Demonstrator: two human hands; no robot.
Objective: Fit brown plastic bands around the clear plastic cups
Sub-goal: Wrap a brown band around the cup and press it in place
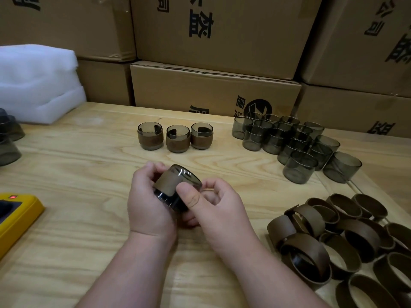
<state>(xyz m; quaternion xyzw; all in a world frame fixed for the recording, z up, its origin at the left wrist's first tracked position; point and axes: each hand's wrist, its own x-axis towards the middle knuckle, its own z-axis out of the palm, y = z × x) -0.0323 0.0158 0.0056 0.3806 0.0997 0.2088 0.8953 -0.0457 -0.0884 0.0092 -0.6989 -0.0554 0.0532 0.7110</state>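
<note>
Cup (178, 187) number four, tilted between my left hand (148, 205) and right hand (213, 207), brown band (166, 182) already round it.
Three banded cups (175, 136) stand beyond my grip; bare cups (293, 143) and loose bands (338, 236) wait to its right.

A warehouse packing bench: stacked cardboard cartons (213, 90) behind a wooden table (89, 170)

Pale wood worktop (89, 165). Three banded cups (175, 138) in a row mid-worktop. Right of these, bare cups (295, 145) clustered; nearer right, loose brown bands (347, 236). Far left: white foam (37, 83), yellow device (15, 216).
</note>
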